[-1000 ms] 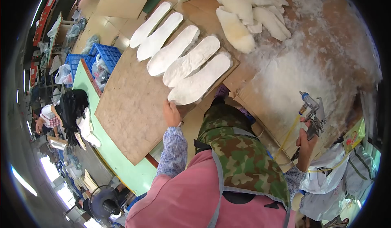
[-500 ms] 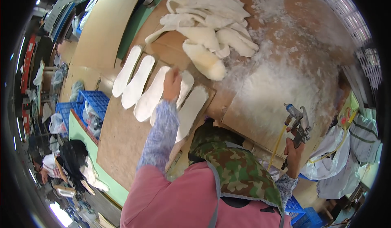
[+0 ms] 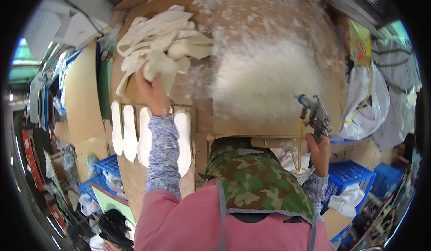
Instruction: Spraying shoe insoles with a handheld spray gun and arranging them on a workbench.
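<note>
With my left hand (image 3: 151, 91) I pinch a white fleecy insole (image 3: 162, 67) at the near edge of a loose heap of insoles (image 3: 173, 29); the tips of my fingers are partly covered by it. Wrapped round the handle of a metal spray gun (image 3: 318, 116) is my right hand (image 3: 318, 150), at the table's near right. A yellow hose (image 3: 300, 145) hangs down from the gun. Several flat white insoles lie in a row below the heap, among them a left one (image 3: 129, 134) and a right one (image 3: 183, 139); my left forearm hides part of the row.
White fluff (image 3: 269, 76) coats the brown board (image 3: 251, 127) before me. Blue crates (image 3: 348, 177) stand at the lower right, below white plastic bags (image 3: 368, 103). A tan sheet (image 3: 81, 98) leans at the left, and a camouflage apron (image 3: 265, 183) covers my front.
My left hand has gone from the row of insoles to the heap and taken hold of one there. My right hand still holds the spray gun. The view has turned.
</note>
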Demonstrator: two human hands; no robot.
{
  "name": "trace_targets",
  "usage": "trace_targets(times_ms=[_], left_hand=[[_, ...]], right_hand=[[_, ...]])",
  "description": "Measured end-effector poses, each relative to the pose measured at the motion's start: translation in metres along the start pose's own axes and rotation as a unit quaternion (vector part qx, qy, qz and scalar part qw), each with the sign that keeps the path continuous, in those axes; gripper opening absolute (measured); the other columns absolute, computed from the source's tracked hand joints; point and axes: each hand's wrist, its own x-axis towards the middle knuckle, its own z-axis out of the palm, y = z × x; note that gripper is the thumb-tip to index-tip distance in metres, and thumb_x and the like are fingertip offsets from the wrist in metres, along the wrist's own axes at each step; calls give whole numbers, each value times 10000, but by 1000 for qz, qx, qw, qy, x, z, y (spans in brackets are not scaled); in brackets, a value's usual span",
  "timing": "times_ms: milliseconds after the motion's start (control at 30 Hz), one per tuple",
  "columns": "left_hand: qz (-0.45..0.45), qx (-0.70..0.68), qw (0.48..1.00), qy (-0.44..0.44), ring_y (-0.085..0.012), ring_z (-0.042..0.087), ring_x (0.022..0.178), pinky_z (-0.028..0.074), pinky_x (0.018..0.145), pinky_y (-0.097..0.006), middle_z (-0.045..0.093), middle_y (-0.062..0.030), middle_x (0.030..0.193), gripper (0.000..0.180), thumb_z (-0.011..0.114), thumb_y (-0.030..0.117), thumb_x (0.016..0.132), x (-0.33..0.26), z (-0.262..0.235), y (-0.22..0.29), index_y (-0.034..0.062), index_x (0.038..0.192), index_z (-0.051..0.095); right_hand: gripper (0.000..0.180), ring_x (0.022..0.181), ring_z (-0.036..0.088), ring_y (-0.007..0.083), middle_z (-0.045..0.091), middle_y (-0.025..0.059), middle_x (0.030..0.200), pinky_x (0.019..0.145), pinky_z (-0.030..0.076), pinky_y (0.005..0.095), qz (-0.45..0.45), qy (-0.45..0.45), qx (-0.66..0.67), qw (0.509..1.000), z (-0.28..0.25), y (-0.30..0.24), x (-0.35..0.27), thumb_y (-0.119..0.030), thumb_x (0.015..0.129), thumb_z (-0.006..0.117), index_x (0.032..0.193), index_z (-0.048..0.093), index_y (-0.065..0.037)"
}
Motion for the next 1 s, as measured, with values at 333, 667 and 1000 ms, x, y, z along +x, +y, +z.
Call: trace_targets(times_ms=[333,667,1000], left_hand=[[189,-17,811,-553,-352,461,1282,335,1097,-449,538,-162,1352,513,452,-45,765,-187,131,17,69,1238,612],[225,477,828,-191,-326,525,1154,423,935,-486,536,-124,1283,500,555,25,775,-52,118,-73,189,1247,561],[102,435,803,-395,-395,599,933,497,791,-518,585,-177,998,337,553,141,856,7,108,-72,203,1188,571]], right_hand=[[229,501,435,41,499,-41,631,438,328,232,23,-15,12,1000,-6,7,2,-11,890,596,1117,625,2],[248,513,415,31,522,-46,655,450,324,223,43,17,9,999,-12,18,7,-14,903,577,1147,621,-12],[288,520,386,41,472,-55,630,467,306,249,6,6,12,1000,-21,31,21,-1,881,586,1166,620,-18]])
